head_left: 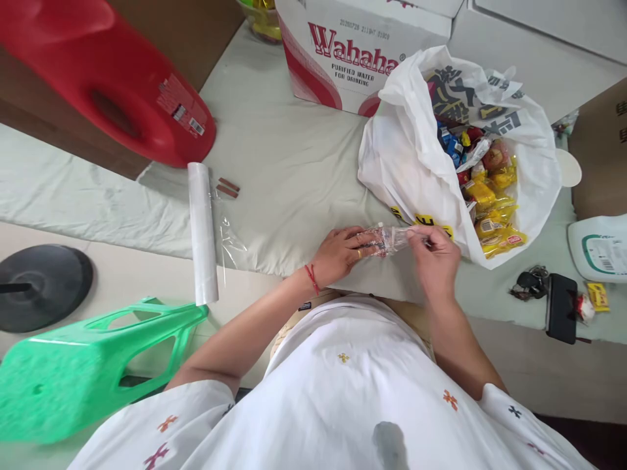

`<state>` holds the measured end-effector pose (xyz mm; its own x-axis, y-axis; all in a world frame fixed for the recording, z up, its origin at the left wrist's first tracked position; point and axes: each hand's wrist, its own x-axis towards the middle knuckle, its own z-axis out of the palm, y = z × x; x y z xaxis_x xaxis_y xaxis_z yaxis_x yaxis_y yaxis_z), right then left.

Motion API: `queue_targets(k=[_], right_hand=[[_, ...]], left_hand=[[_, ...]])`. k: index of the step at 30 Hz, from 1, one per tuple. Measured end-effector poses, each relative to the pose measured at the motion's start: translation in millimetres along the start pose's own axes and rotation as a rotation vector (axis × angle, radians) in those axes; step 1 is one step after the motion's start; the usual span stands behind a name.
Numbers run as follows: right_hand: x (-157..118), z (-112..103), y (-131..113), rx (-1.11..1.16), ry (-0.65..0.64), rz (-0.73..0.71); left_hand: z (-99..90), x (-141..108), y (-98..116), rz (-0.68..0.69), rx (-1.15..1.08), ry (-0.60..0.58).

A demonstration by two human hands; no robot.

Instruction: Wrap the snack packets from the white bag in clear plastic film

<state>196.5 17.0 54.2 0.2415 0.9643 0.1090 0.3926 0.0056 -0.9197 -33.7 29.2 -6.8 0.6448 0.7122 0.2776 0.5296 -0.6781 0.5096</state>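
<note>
My left hand (pixel 345 251), wearing a ring and a red string bracelet, lies over one end of a small bundle in clear plastic film (pixel 388 239) at the table's front edge. Its fingers are closed on the bundle; what is wrapped inside is too blurred to name. The other end of the film is pinched and drawn out by my right hand (pixel 437 258). Just behind that hand leans a white plastic bag (pixel 392 153), its mouth open, with several snack packets (pixel 490 196) in yellow, blue and red showing inside.
A roll of cling film (pixel 202 235) lies left on the cloth-covered table (pixel 294 163), beside a red jug (pixel 147 98). A Wahaha carton (pixel 353 59) stands behind. At right are a phone (pixel 562 308), keys (pixel 529 282) and a white jug (pixel 600 248). A green stool (pixel 98 365) is at lower left.
</note>
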Motion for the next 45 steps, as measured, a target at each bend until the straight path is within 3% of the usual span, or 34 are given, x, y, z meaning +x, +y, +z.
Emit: queue_targets(k=[3,5,8,10,14,16,21,23,24,27,30,33,35,38,41,45], right_hand=[[-19,23,-6,-0.266,-0.159,-0.302],[-32,36,2,-0.417,-0.249,-0.41],[-46,46,18,-0.587,-0.313,-0.468],[-51,47,26,-0.676,-0.334,-0.473],[-51,46,27,-0.77,-0.327,-0.464],[-50,46,25,-0.782,-0.313,-0.475],[-47,45,21,-0.821,-0.332,-0.472],[-46,45,19,-0.821,-0.338,-0.46],[-46,46,18,-0.815,-0.339,-0.455],[-45,47,16,-0.761,-0.359,-0.449],[-42,45,19,-0.642,-0.403,-0.447],[-38,41,23,-0.515,-0.435,-0.421],[-35,39,24,-0.458,-0.463,-0.406],[-30,33,21,-0.337,-0.544,-0.402],[-25,22,19,-0.088,-0.581,-0.353],[-19,-3,27,0.063,-0.311,-0.164]], left_hand=[[-1.1,2,0,0.01,-0.093,0.043],[-6.4,-1,-3,-0.009,-0.194,0.113],[-18.2,-13,-7,-0.266,-0.283,0.332],[-24.8,-21,-7,-0.481,-0.228,0.404],[-33.6,-28,6,-0.648,-0.015,0.193],[-39.9,-26,13,-0.718,-0.043,0.145],[-52.0,-4,25,-0.995,-0.7,0.139],[-46.4,12,30,-0.992,-0.816,0.196],[-41.1,19,34,-0.968,-0.766,0.222],[-19.9,31,43,-0.834,-0.332,0.233],[1.0,20,46,-0.582,0.018,0.254],[14.6,2,42,-0.262,0.06,0.289],[18.7,-4,39,-0.171,0.076,0.245],[19.5,0,37,-0.235,0.167,0.134],[15.1,13,30,-0.326,0.23,0.111],[-2.0,27,19,-0.49,0.166,0.163]])
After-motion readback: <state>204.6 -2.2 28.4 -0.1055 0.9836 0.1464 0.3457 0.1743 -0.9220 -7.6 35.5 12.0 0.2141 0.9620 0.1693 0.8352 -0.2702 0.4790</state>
